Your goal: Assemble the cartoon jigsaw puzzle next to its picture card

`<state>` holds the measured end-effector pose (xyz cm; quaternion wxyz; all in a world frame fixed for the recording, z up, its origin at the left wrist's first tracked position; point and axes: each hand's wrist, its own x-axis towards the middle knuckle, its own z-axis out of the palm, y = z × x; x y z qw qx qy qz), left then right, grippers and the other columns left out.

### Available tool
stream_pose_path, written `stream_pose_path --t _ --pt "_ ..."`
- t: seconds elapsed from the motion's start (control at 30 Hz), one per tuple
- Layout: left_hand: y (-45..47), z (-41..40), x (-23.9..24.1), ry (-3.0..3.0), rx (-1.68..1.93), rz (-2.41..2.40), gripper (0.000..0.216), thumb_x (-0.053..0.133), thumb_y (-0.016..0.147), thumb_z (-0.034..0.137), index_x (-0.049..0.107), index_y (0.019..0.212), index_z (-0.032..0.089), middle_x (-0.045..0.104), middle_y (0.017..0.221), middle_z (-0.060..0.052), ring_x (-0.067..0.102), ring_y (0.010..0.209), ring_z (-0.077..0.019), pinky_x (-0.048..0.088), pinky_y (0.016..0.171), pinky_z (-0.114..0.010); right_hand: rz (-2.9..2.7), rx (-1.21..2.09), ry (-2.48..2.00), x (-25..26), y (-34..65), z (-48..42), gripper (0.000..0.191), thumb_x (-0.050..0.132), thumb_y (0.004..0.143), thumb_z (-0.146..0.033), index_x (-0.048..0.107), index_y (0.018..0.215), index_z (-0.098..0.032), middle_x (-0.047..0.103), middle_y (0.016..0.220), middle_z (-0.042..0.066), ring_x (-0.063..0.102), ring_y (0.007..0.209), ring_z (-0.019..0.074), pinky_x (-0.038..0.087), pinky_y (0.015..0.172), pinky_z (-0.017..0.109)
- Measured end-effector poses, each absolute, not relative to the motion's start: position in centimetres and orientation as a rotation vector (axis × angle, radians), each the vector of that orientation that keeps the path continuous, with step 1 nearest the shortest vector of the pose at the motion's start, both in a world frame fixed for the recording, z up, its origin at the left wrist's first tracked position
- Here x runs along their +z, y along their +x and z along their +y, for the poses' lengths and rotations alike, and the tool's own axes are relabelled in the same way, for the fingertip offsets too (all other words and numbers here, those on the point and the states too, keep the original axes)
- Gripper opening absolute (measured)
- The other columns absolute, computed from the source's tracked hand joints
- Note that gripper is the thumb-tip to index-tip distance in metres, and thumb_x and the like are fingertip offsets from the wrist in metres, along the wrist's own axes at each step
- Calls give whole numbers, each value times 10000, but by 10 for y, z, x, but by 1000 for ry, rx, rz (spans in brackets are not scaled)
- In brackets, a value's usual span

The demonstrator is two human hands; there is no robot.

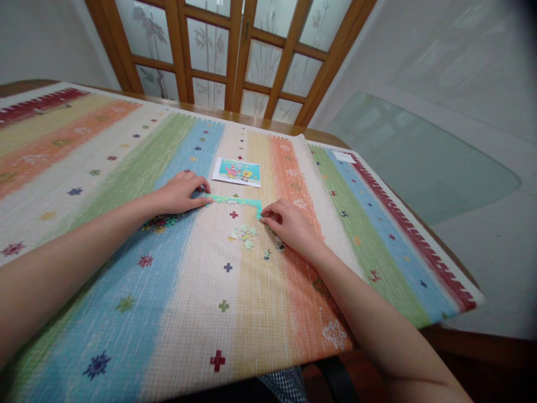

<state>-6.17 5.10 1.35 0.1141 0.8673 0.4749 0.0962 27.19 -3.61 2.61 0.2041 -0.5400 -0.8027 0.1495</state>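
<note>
A joined strip of turquoise puzzle pieces point(237, 201) lies on the striped cloth point(184, 291), bent down at its right end. My left hand point(180, 192) rests at the strip's left end, fingers curled and pinched onto it. At the strip's right corner my right hand point(289, 224) presses down, its fingertips pinched on the edge pieces. A small heap of loose pale pieces point(244, 234) lies between my hands, below the strip. More dark loose pieces point(161, 222) sit under my left wrist. A cartoon reference picture point(237, 171) lies just beyond the strip.
The cloth covers a wooden table point(453, 336) whose right edge drops to a pale floor. Wooden glazed doors point(235, 56) stand behind the table. A glass sheet point(419, 157) lies on the floor at right. Two stray pieces point(272, 251) lie near my right wrist.
</note>
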Motion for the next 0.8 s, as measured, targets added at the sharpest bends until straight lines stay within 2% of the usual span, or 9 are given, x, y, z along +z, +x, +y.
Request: stream_pose_path --t 0.3,0.47,0.6,0.8 --pt "-63 51 14 2534 284 1397 475 569 900 618 693 1126 218 641 1051 -130 577 1059 -344 447 982 -470 -2242 430 -1517 28 270 -36 25 726 957 -190 748 967 -196 673 974 76 642 890 203 481 810 341" --pt "-63 51 14 2535 295 1398 457 590 909 610 699 1127 223 647 1041 -122 586 1080 -339 460 988 -466 -2273 456 -1467 30 274 -37 84 719 958 -199 766 1025 -215 689 988 73 647 875 199 485 800 338" --pt "-63 50 15 2542 268 1394 468 575 921 601 694 1148 209 651 1070 -134 585 1100 -345 459 999 -475 -2437 330 -1439 34 277 -39 168 662 991 -201 817 1052 -226 707 1022 108 649 949 241 474 850 376" --pt "-62 50 16 2531 269 1395 495 575 907 619 694 1145 202 656 1064 -136 587 1108 -350 449 1016 -478 -2622 104 -1473 39 273 -41 266 585 1029 -197 838 1090 -248 713 1013 119 617 974 278 430 830 405"
